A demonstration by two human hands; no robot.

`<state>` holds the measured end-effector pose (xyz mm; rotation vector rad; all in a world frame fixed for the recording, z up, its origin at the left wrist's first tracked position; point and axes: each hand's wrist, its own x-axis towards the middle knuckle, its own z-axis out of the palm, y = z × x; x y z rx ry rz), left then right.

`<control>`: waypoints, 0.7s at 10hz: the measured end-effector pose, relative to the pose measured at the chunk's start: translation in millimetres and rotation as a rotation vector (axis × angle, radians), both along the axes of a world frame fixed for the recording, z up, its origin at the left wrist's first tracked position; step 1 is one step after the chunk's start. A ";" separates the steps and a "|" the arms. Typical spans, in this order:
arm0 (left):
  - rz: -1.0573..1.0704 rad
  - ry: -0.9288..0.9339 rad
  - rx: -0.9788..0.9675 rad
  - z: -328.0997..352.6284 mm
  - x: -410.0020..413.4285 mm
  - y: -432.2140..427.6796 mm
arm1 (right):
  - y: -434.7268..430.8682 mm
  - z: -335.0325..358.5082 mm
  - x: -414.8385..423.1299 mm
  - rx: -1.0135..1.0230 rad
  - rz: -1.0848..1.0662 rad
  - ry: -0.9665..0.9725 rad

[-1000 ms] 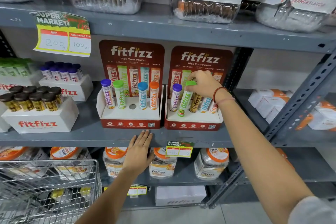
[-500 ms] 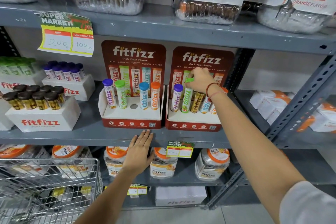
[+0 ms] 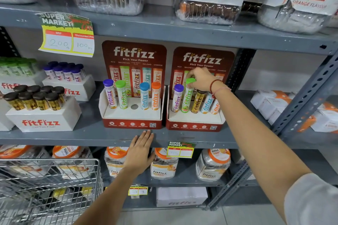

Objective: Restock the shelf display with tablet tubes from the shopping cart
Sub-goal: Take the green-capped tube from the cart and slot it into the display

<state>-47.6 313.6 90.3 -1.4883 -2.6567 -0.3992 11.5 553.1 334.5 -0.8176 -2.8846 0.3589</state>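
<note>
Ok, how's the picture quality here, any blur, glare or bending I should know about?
Head view: even indoor light, no hard shadows; wide-angle bending bows the upper shelf and tilts the right upright; the packs at the top show soft glare; the shopping cart at the corner is smeared, while the display tubes stay readable.

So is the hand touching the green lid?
Touching. The head view shows the right hand with its fingers closed over the green lid of the tube.
</note>
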 end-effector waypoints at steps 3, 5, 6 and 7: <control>-0.002 -0.026 -0.004 1.4 0.2 -0.7 | -3.5 -19.6 1.5 -0.038 0.034 -0.035; 0.005 -0.026 -0.012 1.8 0.0 -0.4 | -4.7 -19.2 4.9 0.003 0.033 -0.046; 0.007 -0.027 -0.018 1.6 0.3 -0.5 | -5.1 -18.3 7.6 0.049 0.045 -0.055; 0.006 -0.035 -0.027 3.3 0.2 -0.1 | -5.0 -15.9 11.4 0.069 0.046 -0.067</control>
